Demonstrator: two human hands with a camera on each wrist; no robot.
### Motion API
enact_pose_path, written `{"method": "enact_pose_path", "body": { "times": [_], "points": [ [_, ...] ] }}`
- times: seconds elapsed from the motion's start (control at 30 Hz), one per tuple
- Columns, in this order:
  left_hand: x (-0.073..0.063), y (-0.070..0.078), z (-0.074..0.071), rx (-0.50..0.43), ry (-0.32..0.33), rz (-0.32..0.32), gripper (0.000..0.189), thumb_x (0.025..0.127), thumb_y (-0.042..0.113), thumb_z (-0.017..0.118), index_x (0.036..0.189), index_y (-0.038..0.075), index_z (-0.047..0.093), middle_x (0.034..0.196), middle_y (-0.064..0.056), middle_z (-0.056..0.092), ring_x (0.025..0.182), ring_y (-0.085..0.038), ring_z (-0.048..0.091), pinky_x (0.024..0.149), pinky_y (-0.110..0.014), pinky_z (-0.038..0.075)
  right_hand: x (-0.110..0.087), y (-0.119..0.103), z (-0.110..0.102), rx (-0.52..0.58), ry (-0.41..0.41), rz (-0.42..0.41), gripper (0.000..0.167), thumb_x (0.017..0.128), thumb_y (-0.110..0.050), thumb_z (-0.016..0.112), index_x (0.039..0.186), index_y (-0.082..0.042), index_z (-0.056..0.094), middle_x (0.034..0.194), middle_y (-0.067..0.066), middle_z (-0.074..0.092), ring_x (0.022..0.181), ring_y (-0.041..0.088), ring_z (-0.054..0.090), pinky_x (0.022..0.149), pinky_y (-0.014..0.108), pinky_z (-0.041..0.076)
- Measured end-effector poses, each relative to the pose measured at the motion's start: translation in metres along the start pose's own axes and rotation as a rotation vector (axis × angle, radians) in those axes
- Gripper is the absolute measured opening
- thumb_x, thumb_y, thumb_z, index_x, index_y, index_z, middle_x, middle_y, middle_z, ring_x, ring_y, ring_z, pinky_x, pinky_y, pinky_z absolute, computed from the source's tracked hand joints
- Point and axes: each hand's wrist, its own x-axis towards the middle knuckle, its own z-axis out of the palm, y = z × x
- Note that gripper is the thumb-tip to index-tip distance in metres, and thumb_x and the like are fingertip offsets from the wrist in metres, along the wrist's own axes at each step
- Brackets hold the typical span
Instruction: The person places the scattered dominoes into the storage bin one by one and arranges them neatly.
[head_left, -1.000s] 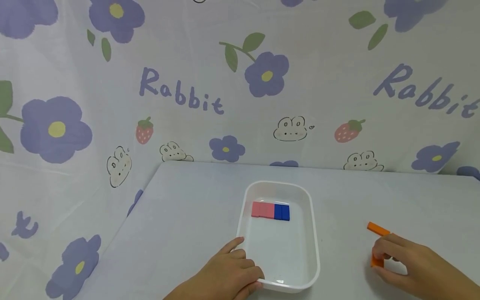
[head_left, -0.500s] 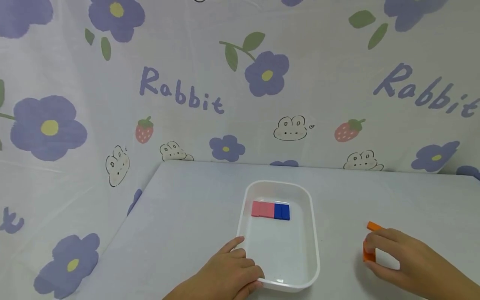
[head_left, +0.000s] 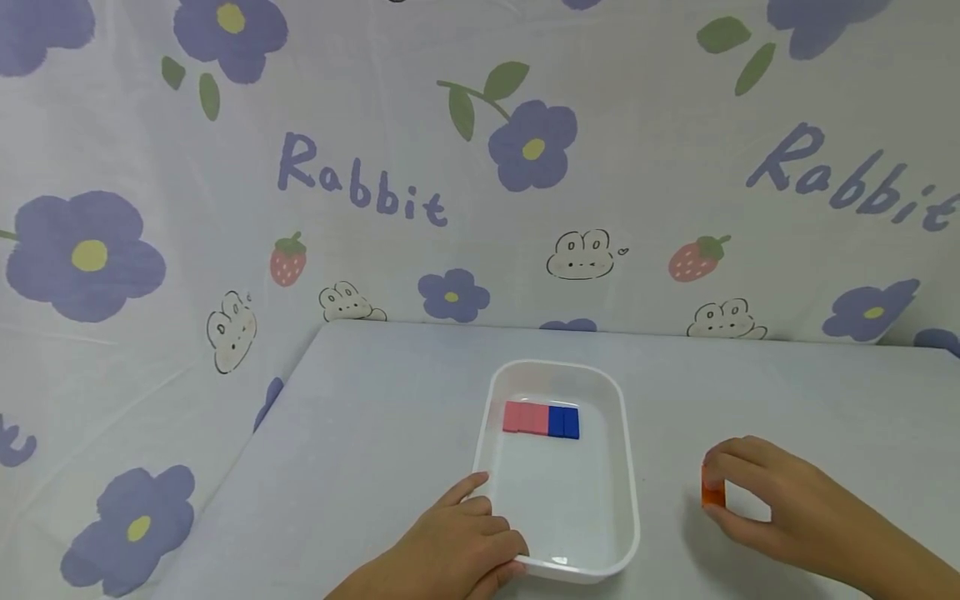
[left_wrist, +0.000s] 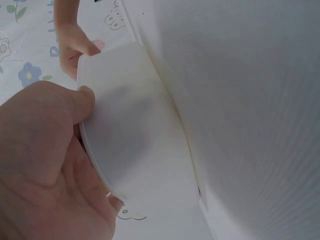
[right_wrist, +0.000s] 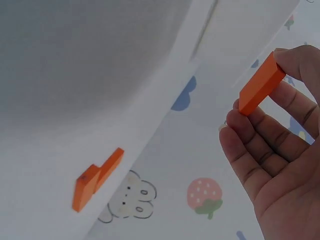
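My right hand (head_left: pixel 787 504) pinches an orange rectangular block (head_left: pixel 712 490) between thumb and fingers, above the table to the right of a white tray (head_left: pixel 632 492). The right wrist view shows this flat-sided block clear of the surface. At the tray's near left corner, my left hand (head_left: pixel 465 542) grips the rim; its thumb (left_wrist: pixel 86 102) lies over the edge in the left wrist view. Inside, toward the far end, pink blocks (head_left: pixel 527 419) and blue blocks (head_left: pixel 564 422) lie side by side in a row.
Two more orange blocks, one nearer (right_wrist: pixel 86 187) and one thinner-looking (right_wrist: pixel 111 167), lie together on the table in the right wrist view; my right hand hides them in the head view. A flower-and-rabbit printed cloth (head_left: pixel 360 250) hangs behind the white tabletop (head_left: pixel 375 417).
My right hand has lifted the orange block and moved left with it toward the tray. Another orange block, visible beyond the hand earlier, is now hidden. My left hand and the tray stay put.
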Motion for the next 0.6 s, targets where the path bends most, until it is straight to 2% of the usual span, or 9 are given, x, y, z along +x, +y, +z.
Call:
{"method": "enact_pose_path", "body": {
  "times": [0.27, 0.5, 0.6],
  "points": [
    [0.0, 0.001, 0.0, -0.01, -0.014, -0.005, 0.018, 0.105, 0.03, 0.051, 0.102, 0.023, 0.067, 0.089, 0.013, 0.068, 0.083, -0.004, 0.055, 0.111, -0.05, 0.035, 0.017, -0.003, 0.004, 0.073, 0.018, -0.036, 0.026, 0.1, -0.051, 0.047, 0.091, -0.029, 0.06, 0.101, -0.016, 0.058, 0.091, 0.006, 0.056, 0.082, 0.009, 0.044],
    [0.0, 0.001, -0.002, -0.012, -0.016, -0.006, 0.018, 0.105, 0.031, 0.051, 0.102, 0.022, 0.067, 0.088, 0.014, 0.067, 0.082, -0.004, 0.054, 0.111, -0.05, 0.036, 0.032, -0.006, 0.004, 0.048, -0.04, 0.012, 0.029, 0.098, -0.055, 0.05, 0.093, -0.03, 0.063, 0.104, -0.015, 0.061, 0.092, 0.007, 0.058, 0.082, 0.007, 0.046],
    [0.001, 0.0, -0.004, -0.021, -0.03, -0.013, 0.019, 0.105, 0.032, 0.051, 0.103, 0.022, 0.067, 0.087, 0.014, 0.066, 0.081, -0.003, 0.053, 0.111, -0.05, 0.035, 0.039, -0.007, 0.004, 0.055, -0.044, -0.003, 0.018, 0.097, -0.046, 0.06, 0.093, -0.029, 0.063, 0.103, -0.016, 0.06, 0.093, 0.007, 0.058, 0.08, 0.009, 0.046]
  ]
}}
